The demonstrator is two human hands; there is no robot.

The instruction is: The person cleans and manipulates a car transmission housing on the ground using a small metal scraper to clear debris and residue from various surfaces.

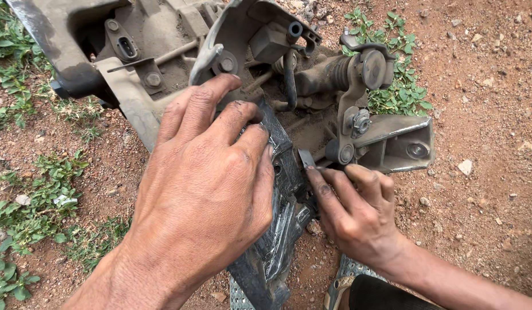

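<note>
One assembly (162,51): dusty grey metal and plastic frame lying on red dirt, with brackets, bolts and a hose.

One black panel (280,229): cracked, glossy with grime, running from the assembly's middle down toward the viewer.

Two hands. Left hand (211,178): spread flat, pressing the panel just below the assembly, fingertips blackened. Right hand (352,209): right of the panel, pinching one small grey metal strip (306,159) between thumb and forefinger, against the panel's edge.

One bracket (400,143): right end of the assembly, just above the right hand.
</note>
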